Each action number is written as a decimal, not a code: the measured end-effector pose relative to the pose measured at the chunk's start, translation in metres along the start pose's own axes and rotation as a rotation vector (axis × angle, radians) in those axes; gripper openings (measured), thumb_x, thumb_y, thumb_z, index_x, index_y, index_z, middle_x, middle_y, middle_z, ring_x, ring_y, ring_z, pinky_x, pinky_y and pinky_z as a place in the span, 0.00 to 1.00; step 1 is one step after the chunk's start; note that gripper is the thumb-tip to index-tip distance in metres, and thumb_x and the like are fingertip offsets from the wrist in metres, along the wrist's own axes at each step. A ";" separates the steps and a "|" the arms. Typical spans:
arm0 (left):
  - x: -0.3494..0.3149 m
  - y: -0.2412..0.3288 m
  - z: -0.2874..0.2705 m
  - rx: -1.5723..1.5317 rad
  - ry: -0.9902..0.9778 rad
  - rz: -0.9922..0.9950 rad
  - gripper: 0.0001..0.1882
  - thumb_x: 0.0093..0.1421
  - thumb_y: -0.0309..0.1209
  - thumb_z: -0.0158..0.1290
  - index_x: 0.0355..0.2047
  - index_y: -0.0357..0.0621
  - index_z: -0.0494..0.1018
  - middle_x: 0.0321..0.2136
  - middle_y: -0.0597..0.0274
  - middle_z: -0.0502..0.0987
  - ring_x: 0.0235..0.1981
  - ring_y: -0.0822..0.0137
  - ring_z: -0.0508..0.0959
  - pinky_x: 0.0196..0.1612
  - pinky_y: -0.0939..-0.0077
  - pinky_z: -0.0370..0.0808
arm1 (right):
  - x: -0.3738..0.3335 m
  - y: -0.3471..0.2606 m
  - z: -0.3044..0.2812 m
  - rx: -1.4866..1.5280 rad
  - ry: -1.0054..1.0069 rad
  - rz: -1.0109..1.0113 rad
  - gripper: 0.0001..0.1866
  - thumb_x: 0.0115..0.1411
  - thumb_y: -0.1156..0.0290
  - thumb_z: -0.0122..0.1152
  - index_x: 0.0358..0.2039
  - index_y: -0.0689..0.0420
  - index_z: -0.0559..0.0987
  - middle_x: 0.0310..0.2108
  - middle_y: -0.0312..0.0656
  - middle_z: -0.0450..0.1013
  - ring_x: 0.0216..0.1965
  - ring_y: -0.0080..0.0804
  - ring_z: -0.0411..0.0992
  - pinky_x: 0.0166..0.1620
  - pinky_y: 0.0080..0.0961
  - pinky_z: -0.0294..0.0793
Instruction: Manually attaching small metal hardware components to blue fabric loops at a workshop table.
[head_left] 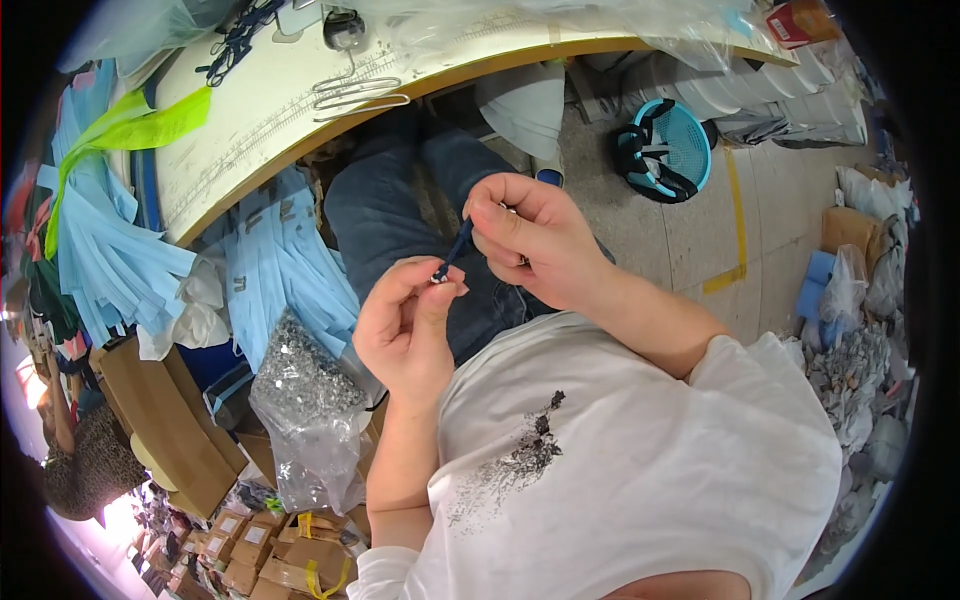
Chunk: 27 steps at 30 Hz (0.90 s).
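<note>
The head view shows, nearest, the wearer's white T-shirt [640, 440] across the lower middle of the frame. Just beyond it, at centre, the left hand [405, 335] pinches the lower end of a short dark blue cord [461, 244] between thumb and forefinger; the right hand [535, 240] pinches its upper end. A small pale bit shows at the left fingertips, too small to identify. Fine fingertip work like this probably goes best with the cord straight but not strained, the left pinch steady, and the right doing the adjusting. Working above the dark blue trousers [375, 215] should help catch a dropped piece. Farther out, a clear plastic bag of small silvery pieces [305, 375] sits left of centre, below light blue straps [285, 235], while the white worktable [235, 135] curves across the upper left.
</note>
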<state>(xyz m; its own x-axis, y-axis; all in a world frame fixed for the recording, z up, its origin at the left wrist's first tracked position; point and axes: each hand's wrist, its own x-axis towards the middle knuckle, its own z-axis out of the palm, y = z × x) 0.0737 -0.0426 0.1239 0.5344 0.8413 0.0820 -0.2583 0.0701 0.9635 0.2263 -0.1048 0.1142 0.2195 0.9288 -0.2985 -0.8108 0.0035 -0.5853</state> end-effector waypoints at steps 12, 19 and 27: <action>0.070 0.032 0.021 0.124 -0.131 0.333 0.10 0.59 0.17 0.56 0.42 0.31 0.73 0.38 0.53 0.75 0.33 0.67 0.79 0.38 0.78 0.77 | -0.001 -0.018 -0.007 0.225 0.010 0.195 0.09 0.67 0.63 0.53 0.36 0.56 0.73 0.27 0.30 0.65 0.19 0.14 0.57 0.17 0.12 0.52; 0.214 0.098 0.075 0.454 -0.247 0.348 0.19 0.63 0.33 0.56 0.51 0.36 0.73 0.30 0.59 0.80 0.25 0.79 0.72 0.29 0.87 0.67 | -0.009 -0.011 -0.014 0.254 -0.015 0.240 0.07 0.63 0.73 0.46 0.37 0.59 0.73 0.30 0.39 0.68 0.19 0.18 0.60 0.14 0.14 0.52; 0.264 0.060 -0.034 0.528 0.054 0.327 0.13 0.63 0.32 0.55 0.42 0.34 0.76 0.25 0.63 0.79 0.24 0.78 0.72 0.29 0.86 0.68 | -0.039 -0.017 -0.018 0.122 -0.482 0.367 0.06 0.62 0.71 0.57 0.33 0.59 0.74 0.22 0.34 0.66 0.21 0.16 0.62 0.18 0.17 0.58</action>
<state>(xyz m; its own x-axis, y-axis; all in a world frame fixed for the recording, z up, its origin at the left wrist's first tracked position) 0.1717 0.2023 0.1950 0.4498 0.8011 0.3949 0.0388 -0.4592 0.8875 0.2411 -0.1474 0.1219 -0.3322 0.9404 -0.0730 -0.8496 -0.3319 -0.4099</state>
